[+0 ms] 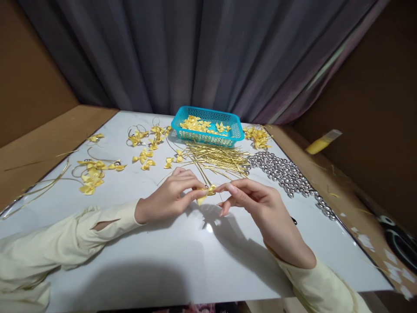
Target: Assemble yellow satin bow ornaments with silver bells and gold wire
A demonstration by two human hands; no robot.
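Note:
Over the middle of the white board, my left hand (174, 193) pinches a small yellow ribbon bow (201, 201) between thumb and forefinger. Two gold cords run from this bow up towards the back. From the other side, my right hand (260, 206) has its thumb and forefinger closed at the bow's right end, with the other fingers curled beneath. A thin strand hangs by the right fingertips. Just beyond my hands lies a pile of gold cords (216, 157). The fingertips partly hide the bow's centre.
A turquoise basket (208, 140) holding yellow bows stands at the back. Silver beads (283, 171) spread along the right. Bows with cord loops (93, 174) lie at left, loose bows (143, 155) nearer the middle. Black-handled scissors (400, 241) and a yellow-filled tube (322, 142) are at far right.

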